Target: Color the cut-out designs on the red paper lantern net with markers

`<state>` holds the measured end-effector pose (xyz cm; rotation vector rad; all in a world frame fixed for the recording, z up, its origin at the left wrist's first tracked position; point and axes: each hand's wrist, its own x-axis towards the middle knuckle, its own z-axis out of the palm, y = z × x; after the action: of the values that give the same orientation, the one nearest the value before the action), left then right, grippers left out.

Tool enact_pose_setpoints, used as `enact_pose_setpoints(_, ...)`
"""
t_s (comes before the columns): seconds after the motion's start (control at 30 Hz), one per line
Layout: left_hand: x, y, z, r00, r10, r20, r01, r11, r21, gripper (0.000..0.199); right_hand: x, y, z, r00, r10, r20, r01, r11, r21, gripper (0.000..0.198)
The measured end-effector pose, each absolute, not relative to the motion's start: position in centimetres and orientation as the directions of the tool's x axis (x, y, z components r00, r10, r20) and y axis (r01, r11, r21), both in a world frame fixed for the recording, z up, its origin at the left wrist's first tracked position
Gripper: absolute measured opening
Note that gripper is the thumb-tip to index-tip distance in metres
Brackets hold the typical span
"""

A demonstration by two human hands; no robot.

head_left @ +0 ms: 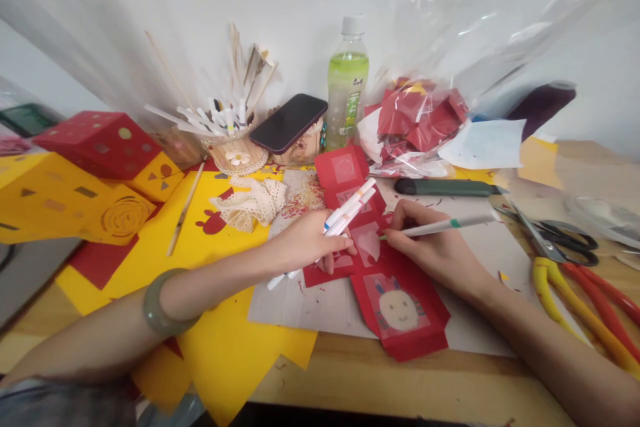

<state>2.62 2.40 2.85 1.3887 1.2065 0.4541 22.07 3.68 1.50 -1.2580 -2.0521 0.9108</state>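
Note:
My left hand (320, 235) is closed around several white marker pens (351, 208) and rests on a flat red paper box cut-out (359, 290). In my right hand (425, 240) is a white marker with a green band (453, 223), its tip down at the middle panel of the red cut-out. A pale shape shows on that panel under clear film. On the nearest panel, a drawn round smiling face (399, 310) with blue ears is visible. The cut-out's left side is partly hidden by my left hand.
Scissors (543, 240), some with yellow and orange handles, lie at the right. A green cutter (445, 187), bottle (347, 87) and phone (290, 121) are behind. Pen baskets (237, 155), white lace (255, 203), yellow paper (220, 360) and paper boxes (100, 147) occupy the left.

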Motion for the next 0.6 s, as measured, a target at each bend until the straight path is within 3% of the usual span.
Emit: enact_pose_setpoints(0.6, 2.9, 2.3, 3.6, 0.344, 0.856, -0.385, 0.462, 0.202, 0.863, 0.01, 22.1, 3.2, 1.7, -0.468, 0.88, 0.083, 0.56, 0.368, -0.742, 0.02)
